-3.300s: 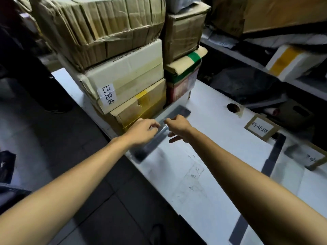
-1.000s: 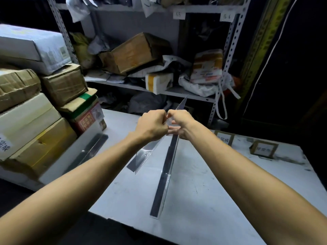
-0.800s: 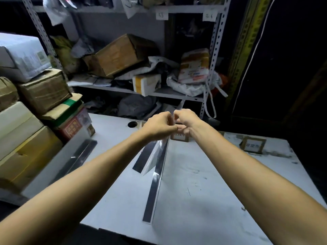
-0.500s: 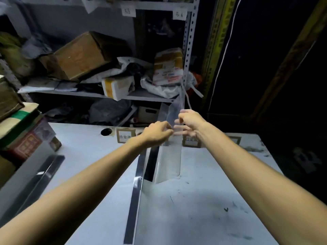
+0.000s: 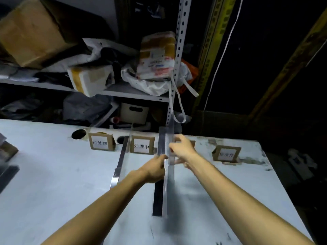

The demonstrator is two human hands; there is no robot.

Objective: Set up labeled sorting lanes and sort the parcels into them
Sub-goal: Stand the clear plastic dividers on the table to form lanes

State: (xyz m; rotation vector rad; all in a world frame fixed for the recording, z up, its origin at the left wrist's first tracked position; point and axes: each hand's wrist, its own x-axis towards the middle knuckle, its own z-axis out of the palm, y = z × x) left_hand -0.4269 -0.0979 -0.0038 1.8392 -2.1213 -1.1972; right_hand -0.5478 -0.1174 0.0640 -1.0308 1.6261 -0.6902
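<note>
Head cam: both hands now pinch the clear divider (image 5: 169,171), left hand (image 5: 155,167) and right hand (image 5: 182,150) clamped on its top edge; since half a second ago it's swung down upright onto the table (image 5: 53,174), so a second lane's forming; left of the grip, a card (image 5: 100,143) reads 待处理.
</note>
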